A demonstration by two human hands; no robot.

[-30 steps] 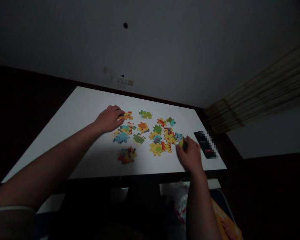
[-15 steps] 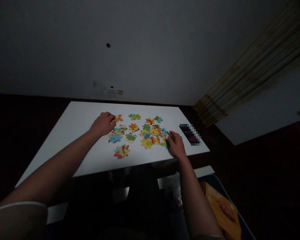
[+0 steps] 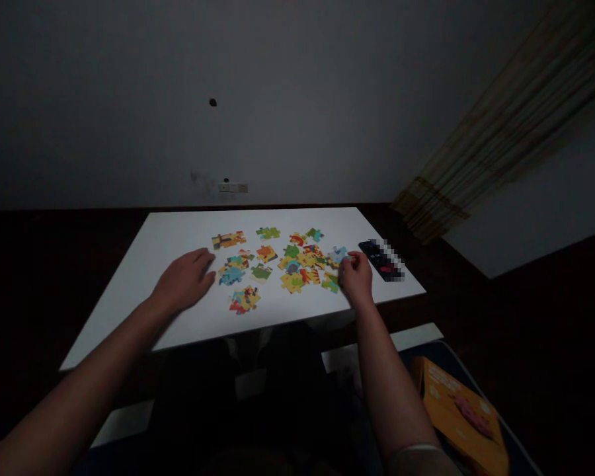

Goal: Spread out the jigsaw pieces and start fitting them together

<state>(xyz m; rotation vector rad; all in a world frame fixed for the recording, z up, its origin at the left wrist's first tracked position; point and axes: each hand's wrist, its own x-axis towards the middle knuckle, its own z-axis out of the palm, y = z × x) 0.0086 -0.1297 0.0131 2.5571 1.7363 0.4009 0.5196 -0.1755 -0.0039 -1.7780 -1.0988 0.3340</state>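
Colourful jigsaw pieces [image 3: 307,259] lie in a heap on the white table [image 3: 178,334]. My right hand [image 3: 357,277] is at the heap's right edge, its thumb and fingers pinched on a light-blue jigsaw piece [image 3: 338,255]. Just below it lies a green-and-yellow piece [image 3: 330,283]. My left hand [image 3: 184,277] rests on the table at the left, thumb apart from the fingers, holding nothing. Close to its fingertips are a blue cluster of pieces [image 3: 231,275] and an orange-yellow joined group [image 3: 229,239]. A red-and-yellow cluster [image 3: 244,300] sits nearer the front edge.
A dark phone-like device [image 3: 381,260], partly pixelated, lies at the table's right end. Below right, an orange box [image 3: 463,413] rests on a dark blue surface. Behind the table rises a wall with sockets [image 3: 233,188]; a curtain [image 3: 436,192] hangs at the right.
My left hand has drawn back from the orange-yellow pieces toward the lower left, uncovering them. My right hand has shifted the light-blue piece rightward from the heap. The view has tilted slightly.
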